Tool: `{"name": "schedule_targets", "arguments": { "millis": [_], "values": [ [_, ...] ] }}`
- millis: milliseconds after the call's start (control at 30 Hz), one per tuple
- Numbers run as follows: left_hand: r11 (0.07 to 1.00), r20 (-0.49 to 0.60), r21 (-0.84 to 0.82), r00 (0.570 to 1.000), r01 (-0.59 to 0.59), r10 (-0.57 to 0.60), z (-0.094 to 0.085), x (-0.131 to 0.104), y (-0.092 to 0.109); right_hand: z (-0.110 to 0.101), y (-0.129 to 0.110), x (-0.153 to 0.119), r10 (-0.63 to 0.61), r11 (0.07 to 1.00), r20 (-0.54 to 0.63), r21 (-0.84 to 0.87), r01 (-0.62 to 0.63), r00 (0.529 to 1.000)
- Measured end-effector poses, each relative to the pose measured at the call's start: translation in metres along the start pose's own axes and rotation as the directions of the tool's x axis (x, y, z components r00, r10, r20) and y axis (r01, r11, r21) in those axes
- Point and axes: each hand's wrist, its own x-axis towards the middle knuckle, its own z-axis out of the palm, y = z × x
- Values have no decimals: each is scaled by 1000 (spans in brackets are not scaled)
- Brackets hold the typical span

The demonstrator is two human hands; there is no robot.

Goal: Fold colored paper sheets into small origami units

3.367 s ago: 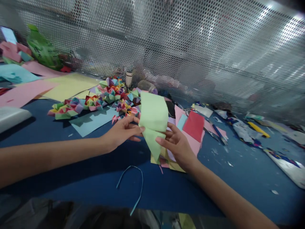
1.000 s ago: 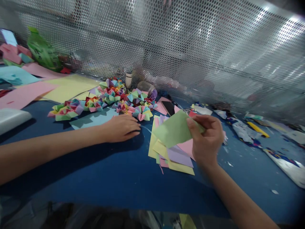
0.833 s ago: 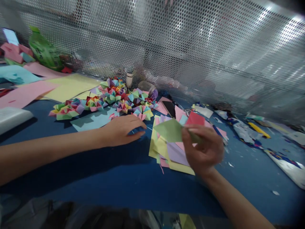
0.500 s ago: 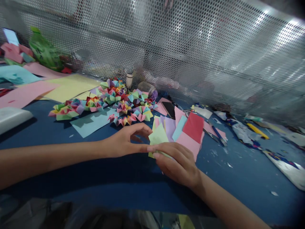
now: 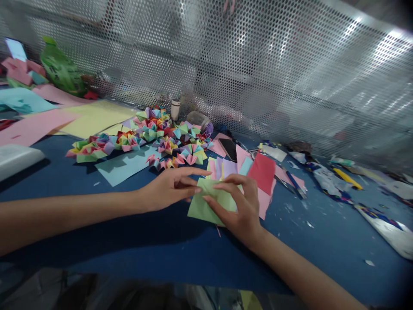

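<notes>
A light green sheet of paper (image 5: 206,212) lies tilted between my two hands above the blue table. My left hand (image 5: 169,187) has the paper's upper left corner between thumb and fingers, its index finger stretched out above the edge. My right hand (image 5: 243,211) bends over the paper from the right, thumb and fingertips on its face near the top. Just behind are small paper sheets in purple (image 5: 226,167), pink (image 5: 265,202) and red (image 5: 262,172), partly covered by my right hand.
Folded multicoloured paper pieces (image 5: 167,144) are heaped behind my left hand, beside a light blue sheet (image 5: 125,165). A dark phone (image 5: 227,148), a blue cutter-like tool (image 5: 296,185) and a yellow one (image 5: 347,178) lie to the right. A perforated metal panel (image 5: 226,64) stands behind.
The light green paper has turned and come down to the left, showing more of its face. My right hand's fingers have risen and spread over it; my left thumb now overlaps its corner.
</notes>
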Motion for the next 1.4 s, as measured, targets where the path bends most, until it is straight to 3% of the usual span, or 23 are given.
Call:
{"name": "schedule_targets", "arguments": {
  "millis": [167,267,467,633,733,833,900,967,1067,1300,1400],
  "values": [
    [997,17,71,999,-32,31,0,1,-1,0,-1,2,60,997,165,43,-68,984],
    [977,14,190,995,-96,95,-2,1,2,-1,-1,5,169,951,296,202,-235,940],
    [781,87,520,931,-345,354,-14,0,12,-3,0,5,366,705,494,407,-581,789],
    [746,149,535,913,-397,379,-21,0,15,0,2,3,433,460,547,549,-698,716],
    [873,130,393,957,-290,259,-20,2,17,0,2,5,447,326,553,631,-704,703],
    [990,93,128,995,-51,39,-18,5,19,-1,3,6,412,216,614,653,-726,674],
    [992,139,20,982,125,-126,-18,6,20,-2,4,6,333,124,719,608,-784,611],
    [965,231,16,938,261,-257,-18,6,21,-3,3,4,240,59,804,547,-835,543],
    [947,309,64,896,315,-319,-20,5,20,-2,3,2,207,94,841,492,-866,500],
    [972,240,216,959,96,-148,-17,8,10,6,6,-2,218,249,820,477,-843,529],
    [965,229,257,967,51,-112,-14,8,7,6,4,-1,222,323,821,447,-834,526]
  ]
}}
